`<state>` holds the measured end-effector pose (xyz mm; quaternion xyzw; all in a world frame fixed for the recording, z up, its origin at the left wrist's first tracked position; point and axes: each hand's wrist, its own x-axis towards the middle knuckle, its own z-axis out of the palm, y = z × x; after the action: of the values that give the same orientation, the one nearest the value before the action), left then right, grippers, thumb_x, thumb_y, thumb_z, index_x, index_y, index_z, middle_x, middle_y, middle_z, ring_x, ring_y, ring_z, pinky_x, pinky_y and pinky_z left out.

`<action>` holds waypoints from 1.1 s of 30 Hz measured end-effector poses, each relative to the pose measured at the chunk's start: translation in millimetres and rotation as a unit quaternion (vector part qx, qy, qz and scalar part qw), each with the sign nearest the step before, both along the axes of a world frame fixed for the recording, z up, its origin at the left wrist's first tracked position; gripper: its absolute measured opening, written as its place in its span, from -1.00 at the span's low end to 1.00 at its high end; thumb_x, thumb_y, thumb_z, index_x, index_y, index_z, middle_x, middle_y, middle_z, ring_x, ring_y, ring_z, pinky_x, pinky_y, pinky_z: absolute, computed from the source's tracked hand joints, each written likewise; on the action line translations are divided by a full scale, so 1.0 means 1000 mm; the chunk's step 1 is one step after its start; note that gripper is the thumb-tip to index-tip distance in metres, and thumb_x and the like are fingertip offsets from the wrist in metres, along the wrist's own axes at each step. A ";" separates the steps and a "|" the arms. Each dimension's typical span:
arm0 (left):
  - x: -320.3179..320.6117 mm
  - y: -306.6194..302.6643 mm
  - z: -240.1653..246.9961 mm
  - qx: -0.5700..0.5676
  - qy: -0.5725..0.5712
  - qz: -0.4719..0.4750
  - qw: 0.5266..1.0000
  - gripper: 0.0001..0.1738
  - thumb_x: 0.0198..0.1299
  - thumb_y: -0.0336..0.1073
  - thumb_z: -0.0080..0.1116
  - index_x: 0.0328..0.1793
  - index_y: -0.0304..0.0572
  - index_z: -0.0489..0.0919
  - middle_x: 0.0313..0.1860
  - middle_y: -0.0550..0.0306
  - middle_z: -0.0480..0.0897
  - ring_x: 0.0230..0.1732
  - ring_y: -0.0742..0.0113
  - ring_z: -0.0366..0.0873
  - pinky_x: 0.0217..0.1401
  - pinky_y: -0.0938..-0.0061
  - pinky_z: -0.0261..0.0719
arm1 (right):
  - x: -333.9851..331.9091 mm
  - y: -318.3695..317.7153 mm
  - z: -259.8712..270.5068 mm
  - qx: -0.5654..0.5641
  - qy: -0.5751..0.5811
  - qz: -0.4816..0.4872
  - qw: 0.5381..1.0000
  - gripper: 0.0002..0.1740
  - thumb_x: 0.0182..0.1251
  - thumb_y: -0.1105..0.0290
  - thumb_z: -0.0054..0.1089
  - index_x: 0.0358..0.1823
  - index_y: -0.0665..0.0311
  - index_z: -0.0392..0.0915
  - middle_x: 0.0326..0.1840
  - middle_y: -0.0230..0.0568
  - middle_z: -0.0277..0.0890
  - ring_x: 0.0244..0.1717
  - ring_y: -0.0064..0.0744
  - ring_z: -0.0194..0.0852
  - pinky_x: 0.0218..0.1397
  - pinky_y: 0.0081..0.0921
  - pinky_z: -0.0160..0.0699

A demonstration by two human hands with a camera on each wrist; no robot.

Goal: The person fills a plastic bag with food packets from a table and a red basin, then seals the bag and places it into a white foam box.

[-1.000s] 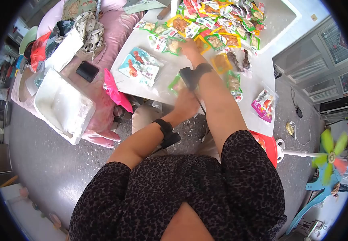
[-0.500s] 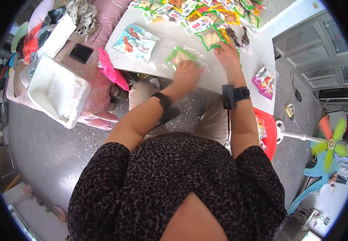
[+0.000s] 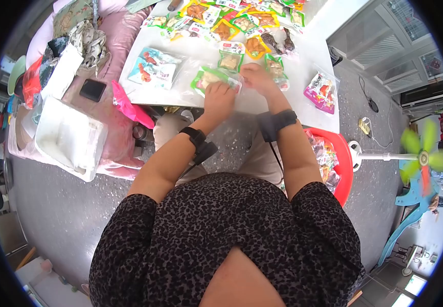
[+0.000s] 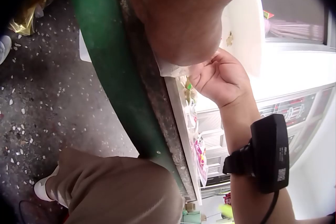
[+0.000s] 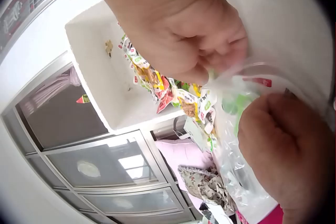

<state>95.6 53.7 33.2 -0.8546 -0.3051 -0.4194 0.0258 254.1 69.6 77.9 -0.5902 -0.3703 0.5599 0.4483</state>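
Note:
My left hand [image 3: 219,100] grips a clear plastic bag [image 5: 247,174] near the table's front edge; a green-edged food packet [image 3: 208,78] shows inside it. In the right wrist view the fingers of my right hand [image 5: 205,37] are curled at the bag's lifted edge, pinching the thin film. Just beyond the hands, a green-edged packet [image 3: 230,60] with a white and red header lies flat. Another green-edged packet [image 3: 274,65] lies behind my right hand. The left wrist view has the left hand's underside covering most of the bag.
Many food packets [image 3: 224,29] are spread along the far side of the white table [image 3: 303,115]. A blue and white bag [image 3: 152,69] lies left, a purple bag [image 3: 321,92] right. A red basin [image 3: 345,169] holds packets by the right side. A white foam box [image 3: 68,135] sits on the left.
My right hand carried a green-edged packet left from the pile, let it go beyond the bag, then came to the bag's edge. My left hand stayed at the bag.

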 end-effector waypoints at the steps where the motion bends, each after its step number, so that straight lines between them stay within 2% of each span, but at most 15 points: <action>1: -0.001 0.000 -0.001 -0.011 0.008 0.000 1.000 -0.94 -0.21 -0.37 -0.02 -0.54 -0.15 0.44 -0.42 0.14 0.43 -0.21 0.17 0.35 -0.13 0.29 0.21 | 0.001 0.001 0.005 -0.006 -0.078 -0.005 0.997 -0.82 -0.04 0.40 0.08 -0.39 0.30 0.39 -0.47 -0.28 0.43 -0.45 -0.55 0.38 -0.50 -0.59 0.36; 4: -0.001 0.001 -0.004 -0.032 0.022 0.000 0.999 -0.90 -0.28 -0.38 -0.02 -0.52 -0.15 0.42 -0.35 0.12 0.42 -0.17 0.15 0.34 -0.09 0.28 0.20 | 0.031 0.020 -0.011 0.098 -0.253 -0.060 0.961 -0.79 -0.02 0.35 0.01 -0.36 0.30 0.40 -0.42 -0.15 0.46 -0.40 -0.42 0.44 -0.42 -0.49 0.38; 7: 0.000 0.000 -0.001 -0.040 0.024 -0.002 0.999 -0.90 -0.27 -0.39 -0.01 -0.52 -0.15 0.41 -0.36 0.13 0.42 -0.17 0.14 0.34 -0.08 0.26 0.19 | 0.053 0.032 -0.015 0.194 -0.476 -0.052 0.856 -0.76 0.01 0.31 -0.07 -0.31 0.28 0.40 -0.35 -0.04 0.45 -0.32 -0.20 0.43 -0.29 -0.37 0.36; 8: 0.000 0.000 0.000 -0.045 0.026 -0.002 0.999 -0.90 -0.27 -0.39 -0.02 -0.52 -0.15 0.41 -0.36 0.13 0.42 -0.17 0.14 0.34 -0.08 0.26 0.19 | 0.060 0.034 -0.014 0.142 -0.493 -0.021 0.858 -0.76 0.00 0.31 -0.12 -0.31 0.25 0.41 -0.31 -0.01 0.43 -0.25 -0.05 0.37 -0.21 -0.29 0.32; 11: -0.001 0.000 0.003 -0.057 0.034 -0.005 0.998 -0.89 -0.27 -0.39 -0.01 -0.51 -0.14 0.42 -0.36 0.13 0.42 -0.17 0.14 0.33 -0.08 0.26 0.18 | 0.081 0.047 -0.021 0.100 -0.606 0.097 0.783 -0.75 -0.01 0.31 -0.13 -0.31 0.27 0.40 -0.31 0.02 0.42 -0.25 -0.07 0.38 -0.21 -0.28 0.33; 14: -0.001 -0.001 0.005 -0.065 0.034 -0.003 0.997 -0.88 -0.27 -0.39 -0.01 -0.49 -0.14 0.43 -0.37 0.13 0.42 -0.17 0.14 0.33 -0.08 0.26 0.18 | 0.095 0.069 -0.013 0.095 -0.617 0.104 0.774 -0.73 -0.02 0.31 -0.13 -0.31 0.30 0.40 -0.29 0.06 0.41 -0.23 -0.05 0.38 -0.19 -0.27 0.33; 15: -0.001 -0.001 0.006 -0.068 0.033 0.000 0.997 -0.88 -0.27 -0.39 -0.01 -0.49 -0.14 0.43 -0.37 0.12 0.42 -0.17 0.14 0.33 -0.09 0.26 0.18 | 0.096 0.078 -0.005 0.103 -0.599 0.082 0.790 -0.72 -0.02 0.31 -0.13 -0.31 0.31 0.40 -0.29 0.06 0.41 -0.23 -0.04 0.38 -0.19 -0.27 0.33; 17: -0.002 -0.001 0.010 -0.065 0.033 -0.009 0.997 -0.82 -0.19 -0.39 -0.05 -0.36 -0.09 0.46 -0.41 0.15 0.40 -0.20 0.18 0.32 -0.10 0.28 0.16 | 0.095 0.093 0.010 0.116 -0.561 0.039 0.819 -0.72 -0.02 0.30 -0.13 -0.32 0.33 0.40 -0.28 0.07 0.41 -0.21 -0.02 0.37 -0.18 -0.26 0.32; 20: -0.004 -0.002 0.013 -0.083 0.059 -0.009 0.995 -0.70 -0.17 -0.39 -0.09 -0.21 -0.03 0.46 -0.42 0.17 0.38 -0.20 0.19 0.31 -0.11 0.28 0.14 | 0.103 0.128 0.004 0.092 -0.542 -0.001 0.835 -0.77 -0.02 0.32 -0.07 -0.37 0.32 0.38 -0.42 -0.03 0.44 -0.33 -0.15 0.40 -0.26 -0.36 0.33; 23: -0.004 0.000 0.009 -0.087 0.059 -0.012 0.994 -0.66 -0.17 -0.39 -0.10 -0.17 -0.01 0.44 -0.41 0.17 0.37 -0.19 0.19 0.30 -0.11 0.27 0.13 | 0.093 0.141 0.007 0.089 -0.529 -0.042 0.843 -0.71 -0.01 0.35 -0.12 -0.23 0.32 0.37 -0.25 0.08 0.40 -0.15 -0.03 0.35 -0.13 -0.32 0.31; 26: -0.004 0.000 0.007 -0.089 0.052 -0.016 0.995 -0.67 -0.17 -0.39 -0.11 -0.17 -0.01 0.44 -0.40 0.18 0.37 -0.18 0.20 0.29 -0.11 0.27 0.13 | 0.083 0.154 -0.015 0.120 -0.503 -0.015 0.856 -0.69 -0.04 0.39 -0.09 -0.21 0.31 0.36 -0.21 0.04 0.40 -0.10 -0.07 0.33 -0.08 -0.30 0.30; 29: -0.004 0.000 0.009 -0.091 0.056 -0.014 0.994 -0.67 -0.17 -0.39 -0.10 -0.18 -0.01 0.44 -0.39 0.18 0.38 -0.19 0.20 0.30 -0.11 0.27 0.13 | 0.055 0.139 -0.002 0.030 -0.631 0.138 0.762 -0.68 -0.07 0.43 -0.06 -0.19 0.27 0.37 -0.17 -0.02 0.40 -0.06 -0.12 0.32 -0.02 -0.19 0.24; 32: -0.004 0.000 0.010 -0.089 0.050 -0.017 0.995 -0.68 -0.17 -0.39 -0.10 -0.19 0.00 0.44 -0.38 0.18 0.38 -0.19 0.21 0.30 -0.11 0.27 0.13 | 0.047 0.123 0.000 0.000 -0.657 0.207 0.725 -0.69 -0.09 0.41 -0.05 -0.21 0.22 0.39 -0.16 -0.07 0.40 -0.06 -0.12 0.32 -0.02 -0.10 0.19; 33: -0.004 0.000 0.010 -0.087 0.047 -0.019 0.995 -0.68 -0.16 -0.38 -0.10 -0.19 0.00 0.44 -0.38 0.18 0.38 -0.19 0.21 0.30 -0.11 0.27 0.13 | 0.048 0.119 0.001 0.001 -0.660 0.204 0.723 -0.69 -0.08 0.38 -0.04 -0.22 0.21 0.39 -0.17 -0.09 0.40 -0.07 -0.12 0.33 -0.05 -0.15 0.23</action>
<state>91.6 53.7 43.5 -0.8780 -0.3222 -0.3514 -0.0425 302.1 188.9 79.2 -0.7200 -0.6849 0.1069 -0.0337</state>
